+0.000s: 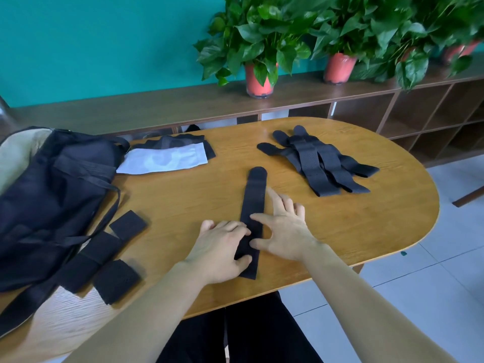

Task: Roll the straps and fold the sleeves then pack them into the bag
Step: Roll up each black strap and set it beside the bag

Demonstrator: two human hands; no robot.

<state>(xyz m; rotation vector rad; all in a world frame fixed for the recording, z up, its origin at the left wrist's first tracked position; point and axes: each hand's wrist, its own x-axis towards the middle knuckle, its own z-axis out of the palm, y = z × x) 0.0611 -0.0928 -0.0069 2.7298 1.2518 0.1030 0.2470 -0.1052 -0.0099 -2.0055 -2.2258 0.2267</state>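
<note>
Head view, single frame.

One black strap lies flat and unrolled on the wooden table, running away from me, its rounded end farthest off and its square end near the table's front edge.

Left hand: I read it as flat, fingers only slightly bent and laid across the strap's near part from the left, thumb resting on the strap close to its square end. It presses; I see no pinch.

Right hand: fingers spread and mostly straight. Thumb and one finger touch the strap's right edge. The remaining fingers point away over bare table just beside the strap. It grips nothing.

A loose pile of straps, overlapping and fanned out, lies well apart to the right at the back of the table.

The black bag slumps over the table's left end, its webbing trailing toward me. Just beside it lie four small black pieces; I cannot tell whether these are rolled or folded.

Behind them, next to the bag's top, a white sleeve lies flat, partly covering a dark sleeve.

Background: a brown shelf unit along a teal wall, carrying potted plants in red pots.
</note>
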